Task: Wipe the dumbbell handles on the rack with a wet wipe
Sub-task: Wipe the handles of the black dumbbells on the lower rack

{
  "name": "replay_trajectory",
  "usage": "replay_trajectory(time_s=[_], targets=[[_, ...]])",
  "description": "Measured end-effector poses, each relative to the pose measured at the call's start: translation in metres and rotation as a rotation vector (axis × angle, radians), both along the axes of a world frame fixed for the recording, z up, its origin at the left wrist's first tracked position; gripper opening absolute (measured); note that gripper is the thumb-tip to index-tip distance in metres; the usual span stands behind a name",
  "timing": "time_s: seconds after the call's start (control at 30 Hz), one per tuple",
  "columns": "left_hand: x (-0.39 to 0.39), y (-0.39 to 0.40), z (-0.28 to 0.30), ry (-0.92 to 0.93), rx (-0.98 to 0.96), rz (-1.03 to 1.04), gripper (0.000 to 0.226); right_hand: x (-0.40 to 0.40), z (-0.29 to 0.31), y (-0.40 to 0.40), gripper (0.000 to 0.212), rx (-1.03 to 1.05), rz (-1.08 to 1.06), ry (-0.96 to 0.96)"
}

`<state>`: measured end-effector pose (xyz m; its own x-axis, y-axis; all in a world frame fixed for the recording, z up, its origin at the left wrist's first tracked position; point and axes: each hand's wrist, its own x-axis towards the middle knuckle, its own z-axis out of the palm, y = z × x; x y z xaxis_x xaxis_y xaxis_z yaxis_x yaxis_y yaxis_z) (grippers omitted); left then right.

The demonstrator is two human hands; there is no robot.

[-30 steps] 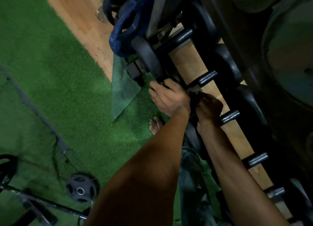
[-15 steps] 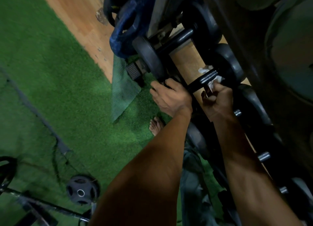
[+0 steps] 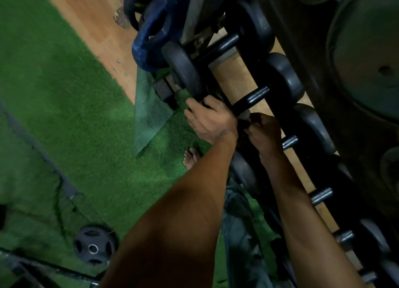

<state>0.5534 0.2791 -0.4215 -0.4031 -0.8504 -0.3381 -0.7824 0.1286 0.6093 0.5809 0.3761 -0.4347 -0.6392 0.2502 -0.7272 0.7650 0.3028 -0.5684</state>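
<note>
Green artificial turf [image 3: 71, 106] covers most of the floor, meeting a strip of bare wooden flooring [image 3: 90, 17] toward the top. A darker green mat piece [image 3: 149, 115] lies on the turf at the seam. A black weight plate [image 3: 94, 245] rests on the turf near a dark bar [image 3: 49, 268]. Lighting is dim.

Tight gaps between dumbbells on the rack, open turf beside it

The left hand [image 3: 212, 121] and right hand [image 3: 264, 133] crowd the near end of one dumbbell handle [image 3: 251, 99]; beyond the fingertips the bar is bare up to its far head [image 3: 285, 78]. A disc-shaped dumbbell head [image 3: 183, 71] stands just past the left fingers, and a blue kettlebell [image 3: 153, 39] blocks the way beyond it. Left of the left knuckles, green turf [image 3: 64, 115] lies open, save a weight plate [image 3: 94, 245] well behind the wrists.
</note>
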Motion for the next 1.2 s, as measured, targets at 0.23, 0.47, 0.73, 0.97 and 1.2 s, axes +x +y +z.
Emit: replay_trajectory(time_s=[0.23,0.47,0.73,0.97,1.2], targets=[[-0.001,-0.002,0.005,0.025,0.042,0.024,0.041,-0.009,0.014,-0.005,0.015,-0.071,0.014,0.181],[-0.008,-0.017,0.011,0.020,0.167,0.249,0.038,-0.042,0.043,-0.020,0.016,-0.061,0.109,0.449],[-0.079,-0.088,0.015,0.243,0.117,0.316,0.040,-0.104,0.032,-0.055,0.018,-0.155,0.203,0.568],[-0.110,-0.107,0.008,0.238,0.161,0.296,0.034,-0.125,0.009,-0.084,0.010,-0.093,0.319,0.648],[-0.109,-0.106,0.011,0.115,0.122,0.263,0.033,-0.140,0.008,-0.090,0.022,0.364,0.786,0.672]])
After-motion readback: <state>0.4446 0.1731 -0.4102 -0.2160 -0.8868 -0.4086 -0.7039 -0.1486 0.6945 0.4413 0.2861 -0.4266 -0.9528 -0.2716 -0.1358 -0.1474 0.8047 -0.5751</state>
